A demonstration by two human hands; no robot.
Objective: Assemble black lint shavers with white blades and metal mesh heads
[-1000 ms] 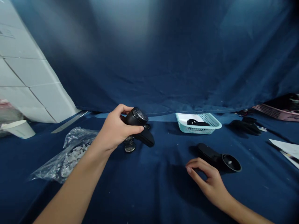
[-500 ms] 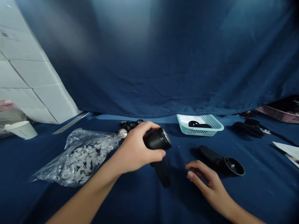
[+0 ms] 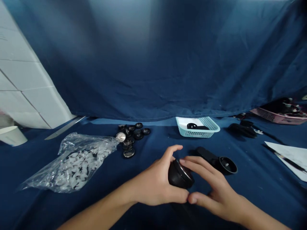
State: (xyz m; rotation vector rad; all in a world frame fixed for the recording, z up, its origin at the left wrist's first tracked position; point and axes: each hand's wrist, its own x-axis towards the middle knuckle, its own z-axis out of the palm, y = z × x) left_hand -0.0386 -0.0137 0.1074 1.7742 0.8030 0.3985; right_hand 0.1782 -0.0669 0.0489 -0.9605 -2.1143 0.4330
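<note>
My left hand [image 3: 158,183] is closed around a black electric shaver [image 3: 178,176], its round, shiny-rimmed head tilted up and to the right. The lower body of the shaver is mostly lost in shadow behind the hands. My right hand [image 3: 213,188] has come to the shaver's head, fingertips on the rim and thumb beside the left thumb. Just behind the right hand lies another black shaver body [image 3: 223,164] with an open round cup end. Several round black shaver heads [image 3: 138,134], some with metal mesh faces, are scattered beyond the left hand.
At left lies a clear plastic bag [image 3: 79,166] of small white and black parts, near a paper cup [image 3: 13,135]. A light-blue basket [image 3: 199,132] with black parts stands behind. To the right are black parts [image 3: 242,129], a pink basket [image 3: 279,117] and paper with a pen [image 3: 291,161].
The left hand has brought the shaver down and to the right, nearer me. The right hand has moved from apart onto the shaver's head. The view has shifted slightly right.
</note>
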